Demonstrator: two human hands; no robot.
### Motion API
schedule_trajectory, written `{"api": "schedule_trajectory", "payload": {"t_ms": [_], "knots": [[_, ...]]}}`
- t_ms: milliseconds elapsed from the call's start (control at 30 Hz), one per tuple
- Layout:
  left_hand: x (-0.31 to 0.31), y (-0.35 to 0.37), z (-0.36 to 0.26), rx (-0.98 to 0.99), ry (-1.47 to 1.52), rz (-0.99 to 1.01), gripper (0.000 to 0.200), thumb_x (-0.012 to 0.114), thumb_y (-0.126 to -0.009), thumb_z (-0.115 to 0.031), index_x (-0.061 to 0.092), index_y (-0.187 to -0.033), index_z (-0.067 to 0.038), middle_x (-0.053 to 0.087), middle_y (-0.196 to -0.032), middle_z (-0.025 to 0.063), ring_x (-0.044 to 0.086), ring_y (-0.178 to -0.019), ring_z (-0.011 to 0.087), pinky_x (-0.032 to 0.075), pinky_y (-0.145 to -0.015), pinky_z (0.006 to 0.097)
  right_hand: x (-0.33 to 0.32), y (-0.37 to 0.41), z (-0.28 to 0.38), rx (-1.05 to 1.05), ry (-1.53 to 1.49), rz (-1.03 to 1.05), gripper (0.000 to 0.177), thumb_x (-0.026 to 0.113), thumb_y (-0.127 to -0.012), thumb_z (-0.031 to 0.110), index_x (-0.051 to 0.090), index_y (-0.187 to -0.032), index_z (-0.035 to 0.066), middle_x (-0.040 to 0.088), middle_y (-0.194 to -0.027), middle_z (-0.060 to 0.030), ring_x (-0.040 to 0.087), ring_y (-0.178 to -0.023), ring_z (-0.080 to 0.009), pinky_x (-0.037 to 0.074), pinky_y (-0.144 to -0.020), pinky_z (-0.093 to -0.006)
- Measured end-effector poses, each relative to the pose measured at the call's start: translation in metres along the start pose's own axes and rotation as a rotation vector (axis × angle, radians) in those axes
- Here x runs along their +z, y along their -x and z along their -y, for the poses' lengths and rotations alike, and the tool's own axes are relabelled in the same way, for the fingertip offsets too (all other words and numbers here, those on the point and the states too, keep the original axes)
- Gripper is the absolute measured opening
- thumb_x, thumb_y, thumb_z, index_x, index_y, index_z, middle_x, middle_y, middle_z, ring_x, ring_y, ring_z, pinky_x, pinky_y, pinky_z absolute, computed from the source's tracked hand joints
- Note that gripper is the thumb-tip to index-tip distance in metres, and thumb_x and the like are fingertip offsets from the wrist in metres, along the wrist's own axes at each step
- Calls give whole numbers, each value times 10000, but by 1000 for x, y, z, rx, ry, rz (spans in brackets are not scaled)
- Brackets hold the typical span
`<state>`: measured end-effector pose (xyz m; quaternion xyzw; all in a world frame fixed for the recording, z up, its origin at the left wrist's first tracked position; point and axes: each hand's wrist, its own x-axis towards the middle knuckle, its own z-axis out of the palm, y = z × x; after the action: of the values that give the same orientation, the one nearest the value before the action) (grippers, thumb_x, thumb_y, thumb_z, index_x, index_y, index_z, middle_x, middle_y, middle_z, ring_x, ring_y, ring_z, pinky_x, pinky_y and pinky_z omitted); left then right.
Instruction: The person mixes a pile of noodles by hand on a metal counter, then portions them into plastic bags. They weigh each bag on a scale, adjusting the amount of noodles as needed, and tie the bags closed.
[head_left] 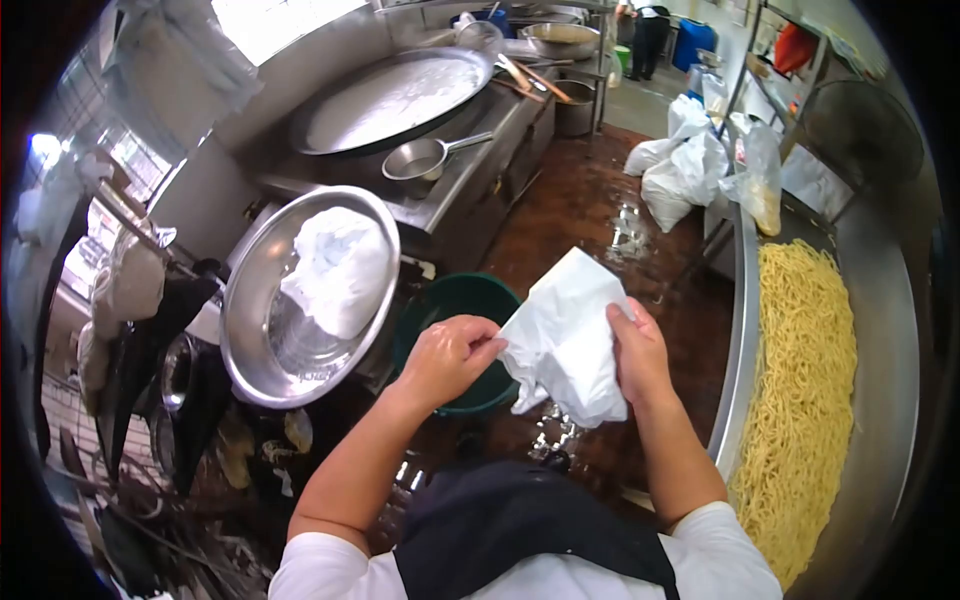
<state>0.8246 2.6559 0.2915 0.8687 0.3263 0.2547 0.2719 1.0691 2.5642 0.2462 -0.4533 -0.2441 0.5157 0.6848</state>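
A white plastic bag [570,340], crumpled along its lower edge, is stretched between my two hands in front of my apron. My left hand [450,355] is closed, pinching the bag's left edge between thumb and fingers. At the opposite side my right hand [640,350] grips it, the thumb on the near face and the fingers partly hidden behind. Below the bag and my left hand stands a green tub [455,300]. To the left, a steel basin [245,330] holds a white plastic bundle [345,270].
Yellow noodles [800,390] lie in a long metal trough [885,400] on my right. On the left stove counter sit a large wok [395,100] and a saucepan [415,160]. White bags [685,175] rest ahead over the wet floor [570,180]. A person [652,40] stands far back.
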Motion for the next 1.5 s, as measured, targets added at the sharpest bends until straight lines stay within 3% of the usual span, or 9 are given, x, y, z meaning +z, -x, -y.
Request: {"api": "schedule_trajectory", "payload": {"t_ms": [433, 567, 700, 800, 833, 900, 967, 1233, 1500], "knots": [[-39, 156, 54, -164, 717, 642, 136, 616, -910, -123, 628, -927, 12, 664, -796, 62, 641, -763, 123, 510, -705, 276, 56, -12, -54, -355, 472, -360, 233, 500, -997, 223, 602, -1044, 19, 603, -917, -6, 551, -853, -87, 443, -784, -244], [-52, 272, 189, -659, 1061, 201, 130, 692, -851, -130, 656, -929, -33, 682, -831, 50, 648, -753, 115, 527, -686, 263, 77, -4, -58, -229, 522, -323, 316, 520, -984, 264, 588, -1133, -6, 626, -1054, -86, 586, -967, -153, 447, -879, -292], [-93, 388, 340, -1369, 394, -243, 265, 734, -739, -80, 666, -992, -43, 678, -814, 53, 603, -668, 126, 500, -592, 285, 119, 13, -93, -178, 648, -418, 352, 527, -980, 271, 574, -1168, -23, 618, -1093, -92, 575, -993, -169, 445, -884, -298], [-86, 516, 519, -1317, 31, -476, 370, 646, -800, -40, 585, -1165, -58, 648, -856, 70, 588, -673, 152, 477, -575, 327, 136, 32, -107, -160, 708, -354, 347, 564, -966, 254, 567, -1184, -16, 617, -1092, -79, 574, -989, -157, 451, -874, -276], [-125, 500, 503, -1553, 366, -545, 325, 582, -872, -141, 563, -1190, -75, 653, -857, 68, 582, -631, 162, 454, -525, 340, 138, 36, -109, -186, 798, -312, 347, 577, -961, 247, 564, -1191, -12, 617, -1091, -77, 575, -985, -150, 454, -869, -266], [-151, 521, 537, -1704, 417, -486, 295, 424, -944, -297, 631, -992, -91, 667, -786, 56, 566, -588, 175, 394, -462, 338, 146, 44, -103, -157, 797, -343, 360, 586, -958, 245, 557, -1200, -19, 617, -1090, -76, 574, -985, -145, 456, -865, -260], [-167, 529, 561, -1811, 341, -640, 185, 548, -885, -190, 641, -780, -68, 664, -694, 79, 611, -553, 200, 424, -473, 396, 153, 49, -96, -131, 790, -361, 373, 594, -954, 244, 551, -1208, -27, 617, -1088, -76, 574, -985, -140, 458, -862, -253], [-143, 572, 625, -1477, -379, -644, 268, 672, -715, -151, 732, -948, -34, 711, -894, 174, 680, -868, 350, 527, -781, 401, 173, 59, -92, -243, 1191, -456, 359, 548, -980, 253, 560, -1161, -57, 613, -1033, -77, 556, -944, -128, 447, -846, -255], [-163, 566, 627, -1571, 217, -832, 459, 654, -740, -107, 641, -1196, -51, 676, -1063, 173, 673, -856, 239, 525, -757, 370, 205, 56, -104, -251, 1079, -437, 216, 524, -990, 201, 605, -1038, 7, 602, -919, -21, 532, -853, -85, 432, -786, -230]]}}
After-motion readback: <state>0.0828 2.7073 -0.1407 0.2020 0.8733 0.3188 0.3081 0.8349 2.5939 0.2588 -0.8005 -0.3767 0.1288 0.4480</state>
